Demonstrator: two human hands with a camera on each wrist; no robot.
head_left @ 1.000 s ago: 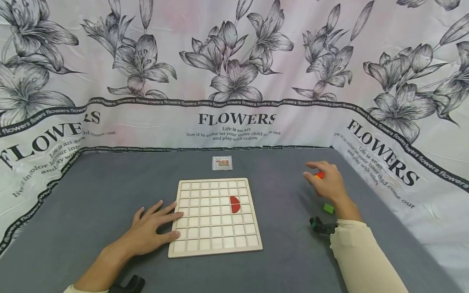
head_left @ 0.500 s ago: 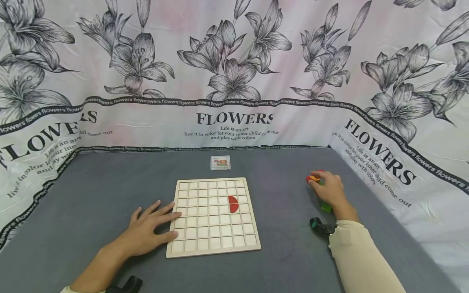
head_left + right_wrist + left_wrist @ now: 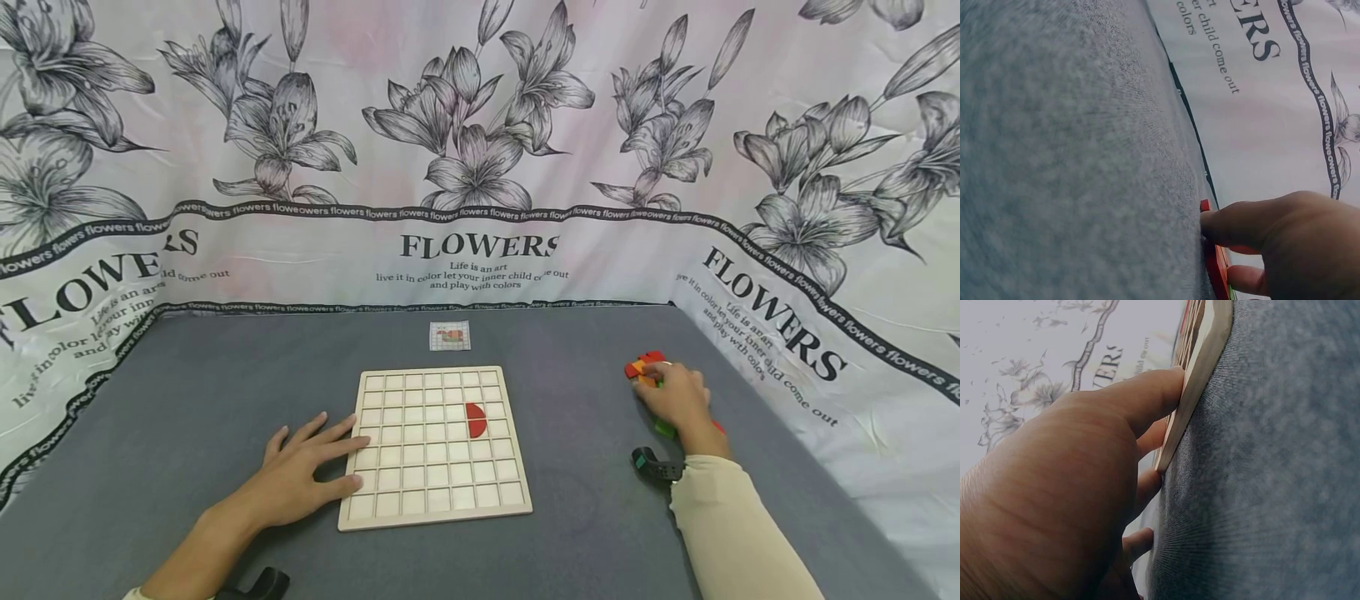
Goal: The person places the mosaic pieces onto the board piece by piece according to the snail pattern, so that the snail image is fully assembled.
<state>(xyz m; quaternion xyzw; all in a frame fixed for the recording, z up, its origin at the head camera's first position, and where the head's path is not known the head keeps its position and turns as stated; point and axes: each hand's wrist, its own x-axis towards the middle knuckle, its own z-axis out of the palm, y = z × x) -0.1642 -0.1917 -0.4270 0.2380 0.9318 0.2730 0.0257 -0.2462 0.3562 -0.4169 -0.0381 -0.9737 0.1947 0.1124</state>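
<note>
Coloured pieces (image 3: 642,365) lie clustered on the counter (image 3: 585,425), right of the wooden grid board (image 3: 437,454). The right grip (image 3: 677,395) touches them, fingers bent; whether it pinches one, I cannot tell. Such crowding could scatter neighbours. The left grip (image 3: 291,482), fingers spread, touches the board's edge; a sideways push could skew it.

The coloured pieces (image 3: 640,366) are partly covered by the right hand (image 3: 678,397); whether any is pinched cannot be told. The board (image 3: 1206,359) is cut off by the left wrist view's upper edge. Fine details on the card (image 3: 450,336) are rendered too small.
</note>
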